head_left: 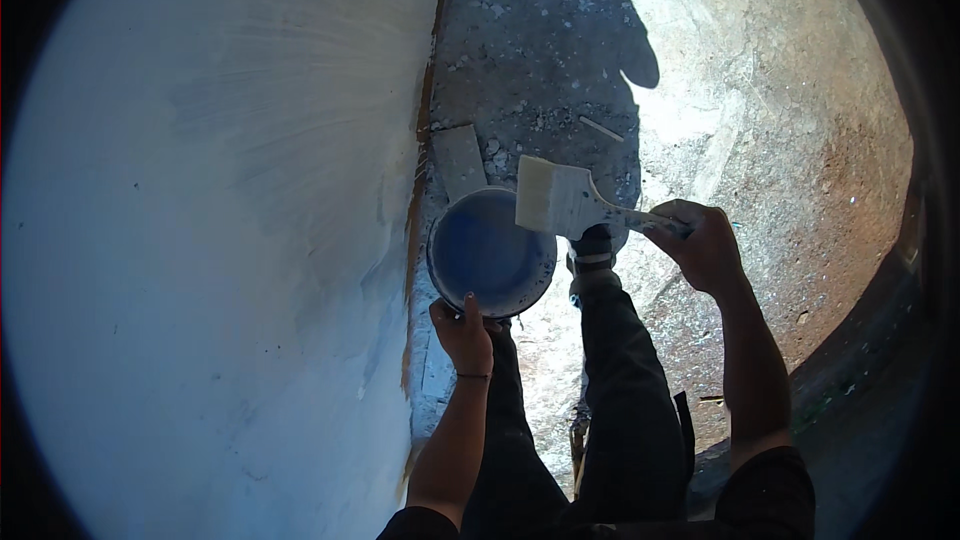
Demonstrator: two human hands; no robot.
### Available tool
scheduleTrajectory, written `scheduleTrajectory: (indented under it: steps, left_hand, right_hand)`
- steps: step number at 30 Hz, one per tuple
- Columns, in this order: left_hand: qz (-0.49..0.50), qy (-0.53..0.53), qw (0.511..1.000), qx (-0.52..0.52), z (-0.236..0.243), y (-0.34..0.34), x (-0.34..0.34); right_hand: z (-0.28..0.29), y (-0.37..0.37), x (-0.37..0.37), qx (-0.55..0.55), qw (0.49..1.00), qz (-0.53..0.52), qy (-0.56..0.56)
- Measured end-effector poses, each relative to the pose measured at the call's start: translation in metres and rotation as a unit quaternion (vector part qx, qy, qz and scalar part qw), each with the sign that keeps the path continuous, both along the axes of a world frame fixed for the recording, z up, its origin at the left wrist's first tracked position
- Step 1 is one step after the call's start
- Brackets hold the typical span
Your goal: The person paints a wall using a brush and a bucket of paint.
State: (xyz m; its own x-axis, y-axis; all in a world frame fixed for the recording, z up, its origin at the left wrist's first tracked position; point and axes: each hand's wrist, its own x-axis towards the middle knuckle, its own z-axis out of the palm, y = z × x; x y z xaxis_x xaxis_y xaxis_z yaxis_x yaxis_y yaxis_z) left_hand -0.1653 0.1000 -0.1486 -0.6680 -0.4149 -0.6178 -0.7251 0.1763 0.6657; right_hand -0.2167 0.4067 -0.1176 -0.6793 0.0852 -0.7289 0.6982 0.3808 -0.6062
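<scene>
My left hand (462, 333) grips the near rim of a round bucket (490, 253) that holds pale bluish-white paint. My right hand (703, 243) holds the handle of a wide flat paintbrush (558, 198). Its white, paint-laden bristles hang over the bucket's far right rim. The bucket is held close to a white painted wall (220, 240) that fills the left half of the view.
My dark-trousered legs (620, 400) stand on rough, paint-spattered ground (760, 110). A flat pale board (459, 160) lies at the wall's foot beyond the bucket. A thin stick (601, 129) lies farther out. My shadow falls across the ground ahead.
</scene>
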Motion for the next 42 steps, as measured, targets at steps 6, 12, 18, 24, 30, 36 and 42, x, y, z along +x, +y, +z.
scheduleTrajectory:
  steps: [6,12,18,24,30,36,42]
  left_hand:
    - [-0.018,-0.030,0.999,-0.005,0.014,-0.047,0.037]
    - [-0.064,-0.110,0.987,-0.093,0.053,-0.079,0.056]
    - [-0.075,-0.157,0.979,-0.104,0.073,-0.077,0.044]
    - [-0.120,-0.171,0.965,-0.159,0.075,-0.056,0.031]
    - [-0.083,-0.208,0.969,-0.107,0.077,-0.053,0.028]
    - [-0.201,-0.133,0.958,-0.157,0.080,-0.069,0.032]
    - [-0.197,-0.134,0.957,-0.163,0.080,-0.061,0.031]
  right_hand:
    - [-0.112,-0.061,0.010,0.065,0.993,-0.037,0.087]
    - [-0.181,-0.169,-0.038,0.070,0.996,-0.021,0.058]
    - [-0.179,-0.200,-0.036,-0.002,0.994,-0.048,0.098]
    - [-0.197,-0.191,-0.027,-0.011,0.994,-0.099,0.053]
    - [-0.195,-0.197,-0.029,-0.031,0.991,-0.074,0.107]
    - [-0.214,-0.194,-0.012,-0.024,0.985,-0.138,0.103]
    - [-0.215,-0.203,-0.034,0.006,0.996,-0.042,0.083]
